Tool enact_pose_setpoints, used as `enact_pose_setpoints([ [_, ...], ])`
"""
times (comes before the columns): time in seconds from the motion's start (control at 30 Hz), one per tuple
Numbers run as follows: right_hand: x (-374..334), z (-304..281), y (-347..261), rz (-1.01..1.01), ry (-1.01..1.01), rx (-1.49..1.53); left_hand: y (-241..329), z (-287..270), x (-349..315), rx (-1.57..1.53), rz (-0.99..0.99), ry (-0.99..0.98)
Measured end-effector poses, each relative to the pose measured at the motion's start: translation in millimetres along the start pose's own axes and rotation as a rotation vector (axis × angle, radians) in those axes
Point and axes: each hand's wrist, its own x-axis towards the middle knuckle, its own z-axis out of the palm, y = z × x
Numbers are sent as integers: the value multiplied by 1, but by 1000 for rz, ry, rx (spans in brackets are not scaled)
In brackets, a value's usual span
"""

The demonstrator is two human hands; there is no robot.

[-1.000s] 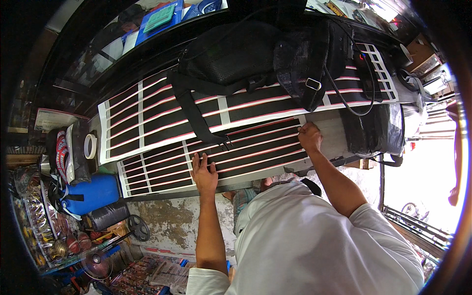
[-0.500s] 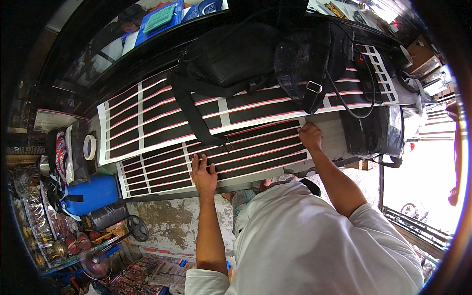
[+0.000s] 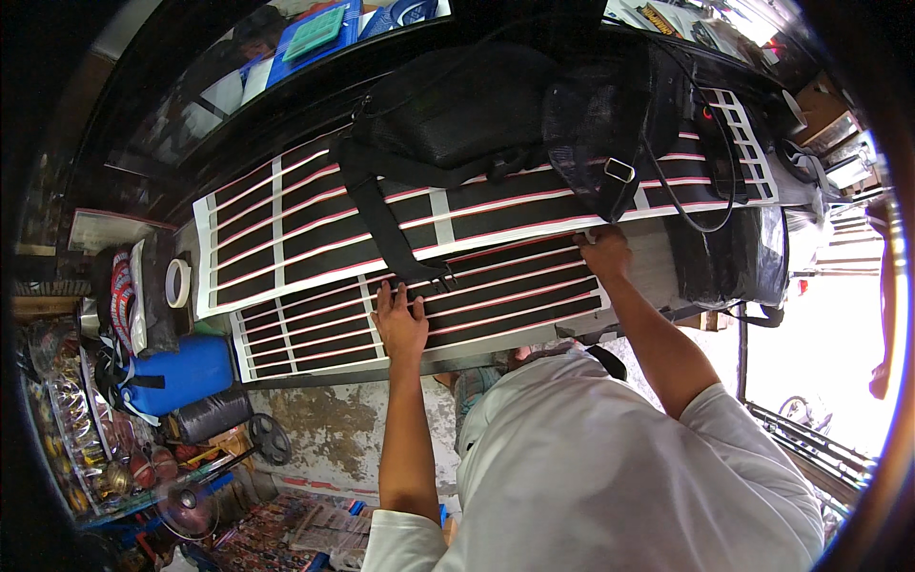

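Two long black sheets with white and thin red stripes overlap on a grey bench. On the nearer striped sheet (image 3: 515, 300), my left hand (image 3: 402, 324) rests with its fingers spread, close to a vertical white band. My right hand (image 3: 607, 251) is closed at that sheet's upper right corner, its bent fingers pinching the edge. The farther, larger striped sheet (image 3: 243, 253) partly covers the nearer one. A black bag (image 3: 453, 110) lies across it, and its strap (image 3: 386, 224) hangs down to a buckle just above my left fingertips.
A roll of white tape (image 3: 178, 283) and a blue container (image 3: 186, 375) are at the left. Beyond my right hand sits a black plastic-wrapped bundle (image 3: 734, 257). A fan (image 3: 188, 510) stands low at the left. A dark cable (image 3: 658, 176) loops over the farther sheet.
My right hand has shifted slightly up at the nearer sheet's corner, its fingers more bent. My left hand stays on the sheet almost unchanged. The whole view has shifted slightly.
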Motion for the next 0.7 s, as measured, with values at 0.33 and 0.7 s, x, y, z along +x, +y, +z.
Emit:
enact_pose_setpoints([
  [0.33, 15, 6, -6, 75, -111, -60, -11, 5, 4, 6, 58, -52],
  [0.7, 8, -7, -19, 86, -107, -50, -24, 7, 2, -95, 76, -94],
])
